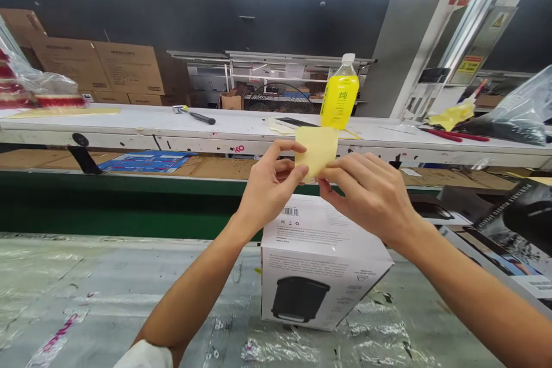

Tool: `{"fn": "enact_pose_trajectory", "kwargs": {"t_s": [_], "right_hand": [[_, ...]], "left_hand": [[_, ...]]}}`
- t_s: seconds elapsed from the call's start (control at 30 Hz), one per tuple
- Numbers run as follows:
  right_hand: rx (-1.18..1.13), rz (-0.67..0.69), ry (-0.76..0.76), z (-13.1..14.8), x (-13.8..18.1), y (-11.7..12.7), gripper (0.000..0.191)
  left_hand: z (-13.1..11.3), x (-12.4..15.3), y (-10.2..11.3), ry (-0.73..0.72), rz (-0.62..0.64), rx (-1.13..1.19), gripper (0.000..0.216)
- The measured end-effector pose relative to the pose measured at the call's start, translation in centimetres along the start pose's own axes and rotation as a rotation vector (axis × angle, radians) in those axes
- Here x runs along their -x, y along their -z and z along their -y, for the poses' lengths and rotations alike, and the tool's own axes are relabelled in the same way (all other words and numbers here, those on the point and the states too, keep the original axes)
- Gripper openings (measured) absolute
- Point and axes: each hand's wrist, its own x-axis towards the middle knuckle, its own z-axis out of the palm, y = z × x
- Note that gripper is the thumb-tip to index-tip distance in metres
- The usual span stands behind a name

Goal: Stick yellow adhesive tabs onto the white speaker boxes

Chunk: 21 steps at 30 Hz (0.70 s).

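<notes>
A small pale yellow square sheet, which looks like a sticky note or label backing, is held upright above a box. My left hand is closed on its left edge, between thumb and fingers. At the lower right corner, the fingertips of my right hand pinch the same sheet. Below both hands stands a white printed carton with a dark speaker-like product pictured on its front. A barcode and small print show on its top, partly covered by my right hand.
A raised white shelf carries a bottle of yellow drink, a hammer-like tool, and red-handled pliers or tweezers. Dark printed boxes lie to the right. Brown cartons are stacked behind at left.
</notes>
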Motion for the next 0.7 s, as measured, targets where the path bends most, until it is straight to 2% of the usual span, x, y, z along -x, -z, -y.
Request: {"fn": "enact_pose_trajectory", "kwargs": {"t_s": [0.07, 0.1, 0.2, 0.27, 0.33, 0.4, 0.53, 0.7], "right_hand": [[-0.24, 0.061, -0.146, 0.4, -0.7, 0.5, 0.008], [-0.409, 0.136, -0.254, 0.8, -1.2, 0.7, 0.008], [-0.907, 0.516, -0.507, 1.9, -2.7, 1.0, 0.01], [-1.07, 0.777, -0.53, 2.6, -3.7, 0.6, 0.015], [-1.094, 0.939, -0.497, 3.2, -4.4, -0.1, 0.016], [-1.054, 1.025, -0.468, 3.7, -4.9, -0.7, 0.017], [-0.948, 1.089, -0.456, 4.6, -5.3, -1.1, 0.019], [-0.904, 1.123, -0.478, 5.0, -5.4, -0.7, 0.019]], "left_hand": [[0.7, -0.3, 0.6, -0.013, -0.031, 0.072, 0.024], [1.4, -0.5, 0.9, -0.023, -0.065, 0.097, 0.023], [4.4, -0.8, 1.9, -0.004, -0.174, 0.199, 0.017], [6.5, -0.6, 2.1, 0.063, -0.201, 0.313, 0.015], [8.0, -0.1, 2.0, 0.139, -0.197, 0.402, 0.014], [8.7, 0.4, 1.7, 0.175, -0.195, 0.4, 0.013], [8.7, 1.1, 1.2, 0.169, -0.23, 0.353, 0.01], [8.5, 1.4, 1.2, 0.233, -0.197, 0.443, 0.011]]}}
